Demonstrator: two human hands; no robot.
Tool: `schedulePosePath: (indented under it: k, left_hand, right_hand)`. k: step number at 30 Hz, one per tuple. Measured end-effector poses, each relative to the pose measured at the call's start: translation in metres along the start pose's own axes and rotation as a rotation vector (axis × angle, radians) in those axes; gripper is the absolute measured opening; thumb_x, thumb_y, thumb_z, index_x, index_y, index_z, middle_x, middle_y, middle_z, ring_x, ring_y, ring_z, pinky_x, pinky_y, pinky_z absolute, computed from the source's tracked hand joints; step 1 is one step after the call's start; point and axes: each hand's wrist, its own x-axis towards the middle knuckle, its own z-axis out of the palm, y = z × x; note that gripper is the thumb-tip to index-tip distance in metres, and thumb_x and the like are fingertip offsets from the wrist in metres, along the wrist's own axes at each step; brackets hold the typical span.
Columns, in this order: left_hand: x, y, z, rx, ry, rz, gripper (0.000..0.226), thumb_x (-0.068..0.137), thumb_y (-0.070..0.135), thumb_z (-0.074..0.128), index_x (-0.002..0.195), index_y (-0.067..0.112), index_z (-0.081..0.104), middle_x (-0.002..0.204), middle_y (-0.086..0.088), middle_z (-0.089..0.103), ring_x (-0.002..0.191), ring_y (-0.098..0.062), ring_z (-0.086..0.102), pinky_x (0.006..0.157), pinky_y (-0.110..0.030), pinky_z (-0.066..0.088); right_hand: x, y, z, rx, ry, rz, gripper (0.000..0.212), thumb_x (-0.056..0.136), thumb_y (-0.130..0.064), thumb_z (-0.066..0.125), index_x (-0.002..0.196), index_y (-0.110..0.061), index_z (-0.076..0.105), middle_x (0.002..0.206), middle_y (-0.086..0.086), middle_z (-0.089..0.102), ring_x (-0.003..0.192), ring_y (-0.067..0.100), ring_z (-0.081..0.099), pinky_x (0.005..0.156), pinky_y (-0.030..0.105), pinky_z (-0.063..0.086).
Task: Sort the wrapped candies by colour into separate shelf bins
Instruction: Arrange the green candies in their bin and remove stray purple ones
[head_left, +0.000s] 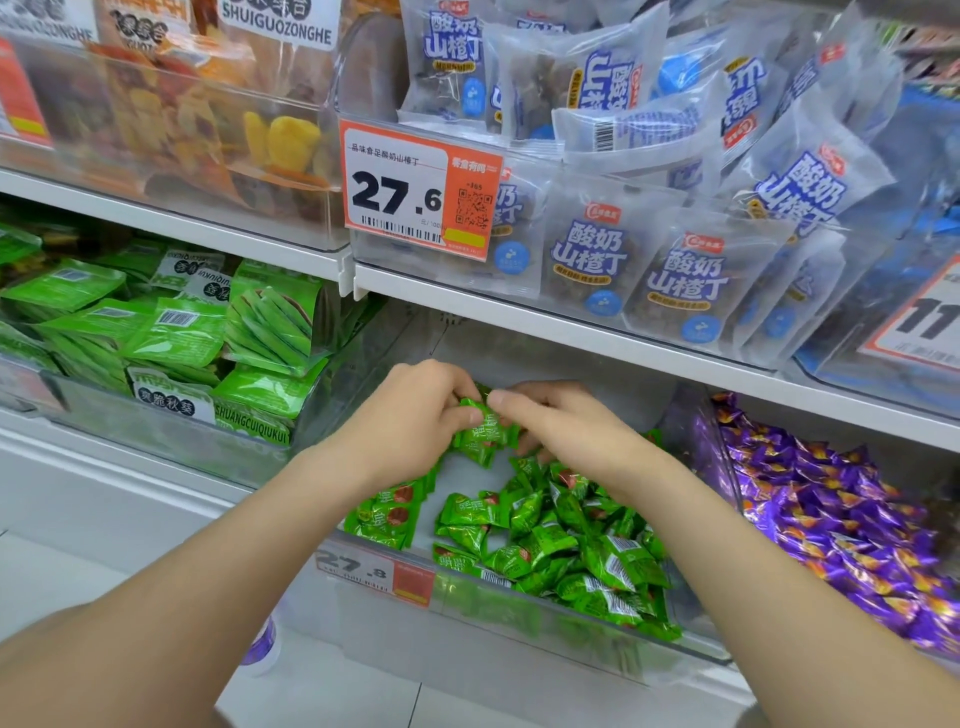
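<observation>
forearms (218, 587): two bare forearms are reaching up from the bottom edge into the lower shelf.
middle bin (519, 631): a clear bin is sitting on the lower shelf, and a price label (374, 569) is hanging on the left of its front wall.
green candies (566, 545): a loose heap is lying inside the middle bin, mostly towards the front and right. Bare bin floor is showing at the back left.
held bunch (483, 434): a small cluster of green candies is being held between the two hands, above the back of the heap.
left hand (415, 410): its fingers are curling over the held bunch, with the thumb pinching it from the side.
right hand (561, 421): the thumb is pressing on top of the bunch and the fingers are curling beneath it. I cannot tell whether the fingertips are touching the heap.
purple candies (831, 514): these are filling the next bin to the right, behind a clear dividing wall.
green packets (182, 332): these are lying stacked in the bin to the left.
upper shelf (571, 325): blue-and-white packets (675, 275) are standing behind an orange price tag (421, 189), with dried fruit (280, 140) showing in the bin to their left.
</observation>
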Motion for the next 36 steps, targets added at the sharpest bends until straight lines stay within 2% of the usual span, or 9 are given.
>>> schedulePosePath:
  k: [2, 5, 9, 12, 14, 19, 28, 33, 36]
  left_hand:
    - [-0.001, 0.001, -0.002, 0.015, -0.045, -0.014, 0.007, 0.098, 0.026, 0.071, 0.102, 0.024, 0.076, 0.071, 0.002, 0.072, 0.068, -0.01, 0.069, 0.074, -0.039, 0.058]
    - [-0.001, 0.002, -0.002, -0.084, -0.118, -0.059, 0.009, 0.1, 0.021, 0.068, 0.104, 0.022, 0.076, 0.074, 0.0, 0.073, 0.065, -0.008, 0.073, 0.07, -0.037, 0.064]
    - [0.001, -0.006, 0.004, 0.014, -0.134, -0.051, 0.015, 0.104, 0.022, 0.059, 0.115, 0.018, 0.069, 0.09, -0.002, 0.075, 0.087, -0.019, 0.074, 0.078, -0.041, 0.061]
    - [0.001, -0.017, 0.012, 0.206, -0.203, -0.1, 0.027, 0.102, 0.028, 0.058, 0.125, 0.013, 0.056, 0.11, -0.012, 0.069, 0.104, -0.035, 0.066, 0.089, -0.048, 0.055]
    - [-0.001, -0.02, 0.012, 0.312, -0.313, -0.106, 0.032, 0.101, 0.029, 0.061, 0.125, 0.01, 0.052, 0.117, -0.014, 0.062, 0.109, -0.037, 0.063, 0.093, -0.049, 0.053]
    - [-0.007, -0.015, 0.011, 0.461, -0.545, -0.07, 0.026, 0.102, 0.029, 0.06, 0.12, 0.01, 0.055, 0.12, -0.008, 0.044, 0.118, -0.033, 0.055, 0.101, -0.041, 0.047]
    - [-0.007, -0.015, 0.012, 0.462, -0.547, -0.059, 0.036, 0.103, 0.033, 0.059, 0.131, 0.01, 0.057, 0.131, -0.01, 0.044, 0.125, -0.032, 0.053, 0.107, -0.041, 0.045]
    - [-0.006, -0.02, 0.014, 0.465, -0.521, -0.041, 0.035, 0.102, 0.035, 0.061, 0.128, 0.011, 0.059, 0.129, -0.009, 0.045, 0.123, -0.032, 0.054, 0.107, -0.044, 0.046]
    - [-0.004, -0.02, 0.013, 0.474, -0.47, 0.003, 0.031, 0.098, 0.033, 0.066, 0.121, 0.013, 0.064, 0.121, -0.007, 0.047, 0.116, -0.031, 0.057, 0.102, -0.045, 0.049]
  right_hand:
    - [0.0, 0.004, -0.001, -0.11, 0.011, -0.086, 0.032, 0.082, -0.06, 0.078, 0.1, -0.035, 0.079, 0.086, 0.014, 0.073, 0.07, 0.018, 0.067, 0.062, 0.028, 0.045]
    - [-0.003, 0.0, -0.003, -0.069, -0.019, -0.072, 0.027, 0.084, -0.042, 0.086, 0.1, -0.021, 0.079, 0.072, 0.009, 0.073, 0.055, 0.01, 0.059, 0.052, 0.021, 0.041]
    - [0.004, 0.003, -0.003, -0.056, 0.021, 0.029, 0.027, 0.083, -0.036, 0.088, 0.099, -0.017, 0.076, 0.074, 0.004, 0.077, 0.059, 0.009, 0.066, 0.046, 0.018, 0.044]
    - [0.026, 0.022, 0.008, -0.389, 0.158, 0.055, 0.026, 0.081, -0.042, 0.085, 0.096, -0.026, 0.071, 0.092, 0.01, 0.076, 0.075, 0.016, 0.072, 0.07, 0.027, 0.058]
    - [0.033, 0.029, 0.017, -0.465, 0.167, 0.04, 0.021, 0.082, -0.04, 0.082, 0.096, -0.031, 0.069, 0.103, 0.011, 0.07, 0.09, 0.019, 0.069, 0.085, 0.028, 0.056]
    - [0.036, 0.027, 0.035, -0.604, 0.092, -0.007, 0.023, 0.082, -0.038, 0.083, 0.099, -0.028, 0.071, 0.105, 0.006, 0.066, 0.106, 0.02, 0.054, 0.079, 0.028, 0.04]
    - [0.037, 0.018, 0.047, -0.748, 0.148, -0.059, 0.026, 0.083, -0.039, 0.074, 0.105, -0.026, 0.07, 0.112, 0.009, 0.062, 0.11, 0.033, 0.061, 0.089, 0.039, 0.055]
    - [0.034, 0.014, 0.041, -0.796, 0.158, -0.062, 0.036, 0.086, -0.042, 0.079, 0.113, -0.023, 0.066, 0.117, 0.011, 0.059, 0.108, 0.035, 0.061, 0.091, 0.039, 0.053]
    - [0.034, 0.016, 0.037, -0.735, 0.153, -0.062, 0.027, 0.083, -0.04, 0.082, 0.103, -0.028, 0.067, 0.111, 0.007, 0.062, 0.109, 0.032, 0.061, 0.086, 0.038, 0.05]
